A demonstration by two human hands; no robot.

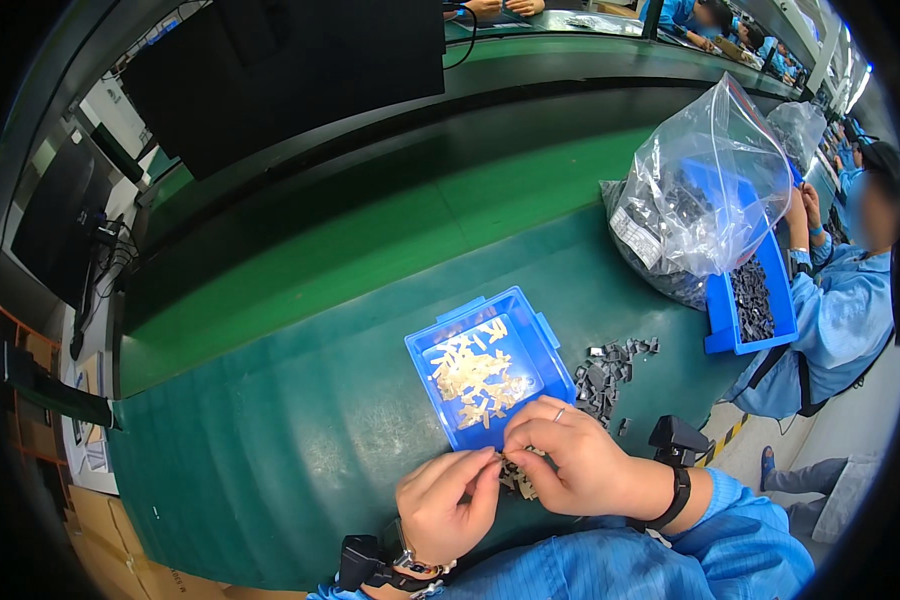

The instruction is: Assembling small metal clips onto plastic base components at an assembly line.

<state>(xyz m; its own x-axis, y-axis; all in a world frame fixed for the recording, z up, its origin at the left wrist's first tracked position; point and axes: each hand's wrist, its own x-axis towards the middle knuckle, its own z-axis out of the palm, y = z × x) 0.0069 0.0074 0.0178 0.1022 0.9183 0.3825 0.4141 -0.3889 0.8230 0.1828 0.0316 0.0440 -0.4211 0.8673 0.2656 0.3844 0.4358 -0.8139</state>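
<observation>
Just in front of the blue tray's near edge, my two hands meet fingertip to fingertip. My left hand point(450, 503) is closed in a pinch, and so is my right hand point(582, 468), which wears a ring. Whatever sits between the fingertips is too small and covered to name. Beyond them lies the shallow blue tray point(532, 362), holding many pale cream, flat small pieces point(467, 372). A loose pile of small black plastic parts point(600, 382) is right of the tray. Partly hidden under my right hand are more small pale pieces point(517, 482).
A large clear plastic bag point(690, 200) of dark parts stands at the back right, beside a blue bin point(725, 325) of black parts. A co-worker in a blue smock point(842, 310) sits to the right. A dark monitor point(280, 80) overhangs the green table point(270, 450).
</observation>
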